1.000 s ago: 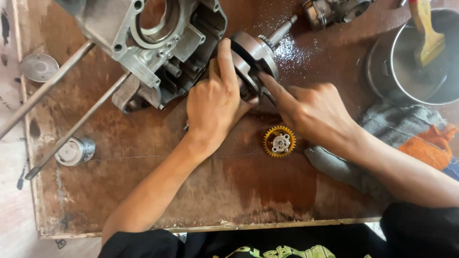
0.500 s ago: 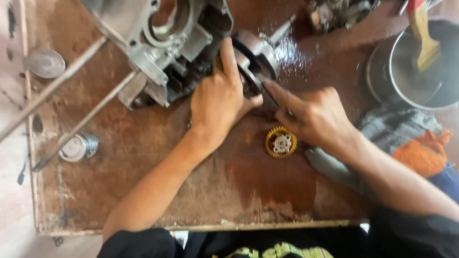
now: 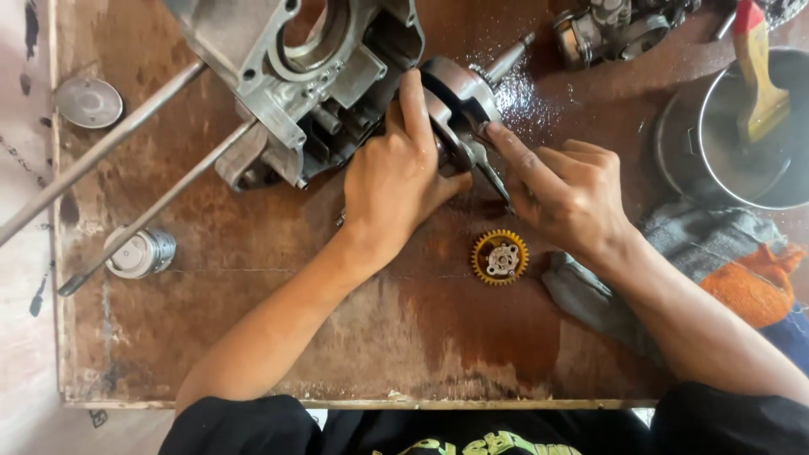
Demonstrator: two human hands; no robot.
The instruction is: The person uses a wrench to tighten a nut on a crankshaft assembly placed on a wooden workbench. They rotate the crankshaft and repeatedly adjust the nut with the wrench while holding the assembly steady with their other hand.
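A metal crankshaft [image 3: 463, 101] with round webs and a threaded end lies on the oily wooden bench, right beside a grey engine crankcase [image 3: 303, 76]. My left hand [image 3: 396, 173] is wrapped over the crankshaft's near web, forefinger stretched along it. My right hand [image 3: 560, 190] reaches in from the right, its forefinger and thumb pressing on the connecting rod and the web's edge. A yellow toothed gear [image 3: 500, 257] lies flat on the bench just below both hands, untouched.
Two long steel rods [image 3: 126, 135] slant across the left. A piston [image 3: 139, 253] and a round metal lid [image 3: 88, 103] lie at left. A metal bowl [image 3: 758, 135] holding a paintbrush [image 3: 758, 76] stands at right, above rags [image 3: 708, 253]. More engine parts [image 3: 615, 25] sit at the top.
Both hands stay on the crankshaft with only slight finger shifts; the view has drifted a little. Nothing else has moved.
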